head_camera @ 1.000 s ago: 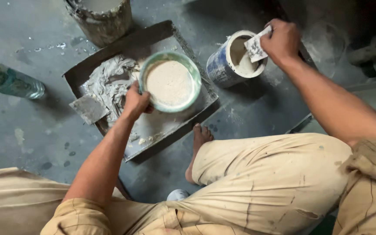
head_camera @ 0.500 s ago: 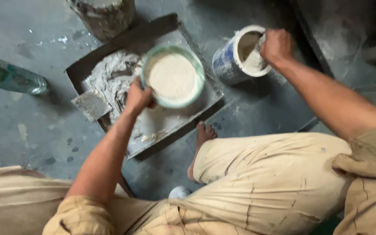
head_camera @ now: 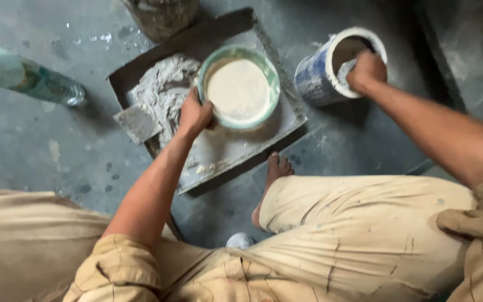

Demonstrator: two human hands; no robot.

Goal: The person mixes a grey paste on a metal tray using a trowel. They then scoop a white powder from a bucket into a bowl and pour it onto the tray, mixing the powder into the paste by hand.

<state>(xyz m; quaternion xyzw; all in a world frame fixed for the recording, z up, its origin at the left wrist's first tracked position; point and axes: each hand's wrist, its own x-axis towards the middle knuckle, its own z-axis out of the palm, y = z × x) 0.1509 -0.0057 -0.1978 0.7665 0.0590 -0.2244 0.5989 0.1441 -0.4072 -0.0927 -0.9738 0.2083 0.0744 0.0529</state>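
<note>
right hand [head_camera: 366, 70] now sits down inside the can [head_camera: 336, 64], closed on a pale scrap that a second ago it held above the rim; left hand [head_camera: 194, 114] keeps its grip on the rim of the bowl [head_camera: 238, 88] of white powder. bowl rests in the tray [head_camera: 236, 154] beside wet grey mix [head_camera: 160, 92] and a trowel [head_camera: 137, 123]. floor [head_camera: 40, 151] is spattered grey concrete, bottle [head_camera: 26, 78] lying at left, bucket [head_camera: 160, 17] behind the tray.

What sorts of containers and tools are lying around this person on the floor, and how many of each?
Bowls: 1, green bowl, held at the rim by the left hand
Cans: 1, blue can, the right hand reaching into it
Trays: 1, metal tray
Bottles: 1, plastic bottle
Buckets: 1, bucket at the top edge
Trowels: 1, trowel
Total: 6
</note>
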